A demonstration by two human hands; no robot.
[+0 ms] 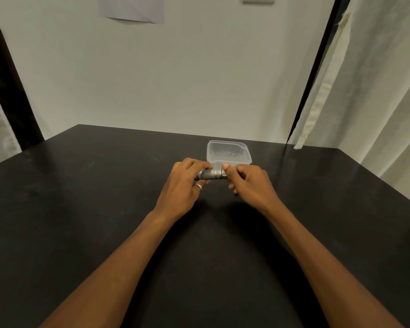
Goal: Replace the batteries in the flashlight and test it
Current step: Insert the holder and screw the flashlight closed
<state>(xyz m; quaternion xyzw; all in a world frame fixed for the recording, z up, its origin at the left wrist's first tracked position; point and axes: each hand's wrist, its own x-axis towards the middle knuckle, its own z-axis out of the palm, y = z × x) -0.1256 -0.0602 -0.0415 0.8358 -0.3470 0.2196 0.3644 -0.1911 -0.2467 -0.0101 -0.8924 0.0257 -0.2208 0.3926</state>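
A small grey metal flashlight (212, 174) lies crosswise between my two hands, just above the black table (81, 221). My left hand (182, 183) grips its left end with curled fingers; a ring shows on one finger. My right hand (249, 179) pinches the right end, thumb on top. Both ends are hidden by my fingers. Behind the hands stands a clear plastic container (227, 152) with small dark items inside, too blurred to name.
The black table runs back to a pale wall (175, 79). A dark post (315, 74) and a white curtain (374, 91) stand at the right, and another dark post (7, 74) at the left.
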